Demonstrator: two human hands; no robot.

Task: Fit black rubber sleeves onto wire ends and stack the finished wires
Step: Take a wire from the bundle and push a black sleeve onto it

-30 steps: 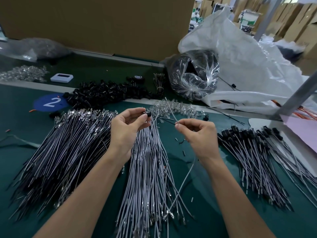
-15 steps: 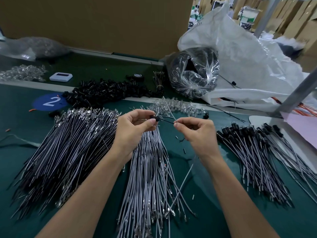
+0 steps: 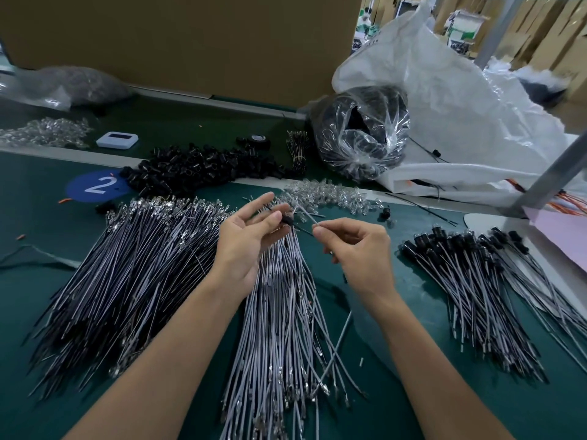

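From the head camera, the left hand (image 3: 244, 246) lies palm up over the green counter (image 3: 38, 296). Its thumb and a fingertip pinch a small black rubber sleeve (image 3: 287, 220), and the other fingers are stretched out straight. The right hand (image 3: 359, 252) is curled, its thumb and forefinger nipping a thin grey wire (image 3: 341, 338) close to the tip. The tip points at the sleeve, and the rest of the wire dangles below the palm.

The wire looks light and limp, so a grip close to the end should stop it buckling as it goes in. The sleeve is tiny and probably grippy and slightly yielding. It is best held by its sides, leaving the bore free.

Below the hands lies a fan of bare grey wires (image 3: 279, 312), with a larger heap of dark wires (image 3: 127, 265) to the left. The stack of finished sleeved wires (image 3: 470, 281) is to the right, and a loose pile of black sleeves (image 3: 203, 168) lies beyond.

A crinkled clear plastic bag (image 3: 359, 134) holds dark parts I cannot identify. A big white sack (image 3: 460, 106) lies behind it, and its contents are mostly hidden.
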